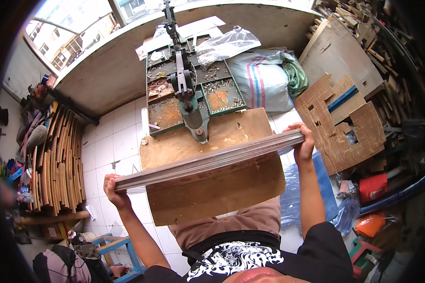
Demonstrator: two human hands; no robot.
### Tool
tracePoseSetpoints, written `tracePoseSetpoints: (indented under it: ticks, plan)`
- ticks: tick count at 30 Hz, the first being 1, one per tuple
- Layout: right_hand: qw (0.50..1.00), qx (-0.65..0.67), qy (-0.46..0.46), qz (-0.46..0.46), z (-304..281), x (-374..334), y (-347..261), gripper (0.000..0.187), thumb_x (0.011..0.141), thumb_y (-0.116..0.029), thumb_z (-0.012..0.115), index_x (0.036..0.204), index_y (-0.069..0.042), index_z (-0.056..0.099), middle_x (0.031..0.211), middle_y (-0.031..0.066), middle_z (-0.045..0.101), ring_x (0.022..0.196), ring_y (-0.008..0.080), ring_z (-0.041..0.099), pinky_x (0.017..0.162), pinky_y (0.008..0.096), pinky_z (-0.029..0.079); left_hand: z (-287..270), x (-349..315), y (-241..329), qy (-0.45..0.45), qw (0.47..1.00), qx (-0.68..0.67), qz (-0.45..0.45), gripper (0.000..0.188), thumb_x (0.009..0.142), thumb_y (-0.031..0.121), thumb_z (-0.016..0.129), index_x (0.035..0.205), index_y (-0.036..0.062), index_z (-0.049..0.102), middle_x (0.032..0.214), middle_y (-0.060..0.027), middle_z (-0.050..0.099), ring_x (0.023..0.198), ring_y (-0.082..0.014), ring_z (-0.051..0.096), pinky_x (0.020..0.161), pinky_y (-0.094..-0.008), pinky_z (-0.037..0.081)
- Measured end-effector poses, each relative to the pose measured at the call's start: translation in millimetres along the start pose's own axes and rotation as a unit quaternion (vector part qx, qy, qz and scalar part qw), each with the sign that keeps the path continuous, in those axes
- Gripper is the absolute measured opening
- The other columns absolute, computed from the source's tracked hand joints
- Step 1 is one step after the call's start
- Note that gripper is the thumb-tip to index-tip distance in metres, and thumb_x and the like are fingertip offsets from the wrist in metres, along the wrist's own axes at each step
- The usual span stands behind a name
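A stack of several thin flat sheets (212, 158), grey-brown along its edges, spans the space before me, tilted with its right end higher. Its material I cannot tell. My left hand (114, 188) is closed round the left end, and my right hand (304, 141) grips the right end. Beneath and behind the stack is a worn brown board (193, 207), partly hidden by it. Just beyond the stack stands a green-and-black press machine (191, 113), its round base post close to the stack's far edge.
Around the press is a green compartment tray (220, 94) holding small metal pieces. A clear plastic bag (231, 43) and a striped white sack (259, 80) lie at back right. Cut brown boards (326, 146) lean at right; wooden slats (61, 160) stand at left.
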State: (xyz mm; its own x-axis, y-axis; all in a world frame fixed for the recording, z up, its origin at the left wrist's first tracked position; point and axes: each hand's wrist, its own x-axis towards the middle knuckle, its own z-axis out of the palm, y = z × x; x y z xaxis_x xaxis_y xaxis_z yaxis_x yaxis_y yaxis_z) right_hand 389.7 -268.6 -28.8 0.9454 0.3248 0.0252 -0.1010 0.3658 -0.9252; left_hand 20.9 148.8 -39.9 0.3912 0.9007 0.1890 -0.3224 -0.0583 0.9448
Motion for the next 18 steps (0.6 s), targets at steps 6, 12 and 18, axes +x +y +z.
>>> tracePoseSetpoints:
  ticks: [6, 12, 18]
  plan:
    - [0.998, -0.012, 0.036, -0.054, -14.8, -4.0, 20.3, 0.034, 0.087, -0.027, 0.041, 0.087, 0.001, 0.059, 0.077, 0.0176, 0.065, 0.077, 0.0250, 0.065, 0.079, 0.0366, 0.052, 5.2, -7.4, -5.1, 0.042, 0.997, 0.001, 0.057, 0.025, 0.083, 0.026, 0.056, 0.077, 0.0027, 0.053, 0.073, -0.0081, 0.051, 0.070, -0.0200, 0.057, 0.072, -0.0340, 0.050]
    - [0.998, -0.010, 0.011, -0.065, -14.3, -5.3, 16.3, 0.033, 0.088, -0.030, 0.045, 0.092, 0.000, 0.059, 0.080, 0.0144, 0.061, 0.079, 0.0250, 0.062, 0.080, 0.0378, 0.049, 5.5, -4.2, -3.1, 0.035, 0.997, 0.026, 0.061, 0.027, 0.085, 0.028, 0.054, 0.078, 0.0022, 0.053, 0.073, -0.0081, 0.052, 0.070, -0.0201, 0.057, 0.072, -0.0346, 0.051]
    - [0.999, 0.030, -0.011, -0.041, -11.8, -5.0, 5.9, 0.031, 0.089, -0.022, 0.047, 0.107, 0.001, 0.059, 0.090, 0.0146, 0.064, 0.089, 0.0251, 0.062, 0.089, 0.0390, 0.048, -0.3, -5.8, -10.6, 0.039, 0.996, 0.010, 0.080, 0.024, 0.086, 0.023, 0.055, 0.095, 0.0018, 0.058, 0.077, -0.0086, 0.058, 0.073, -0.0187, 0.059, 0.073, -0.0335, 0.052]
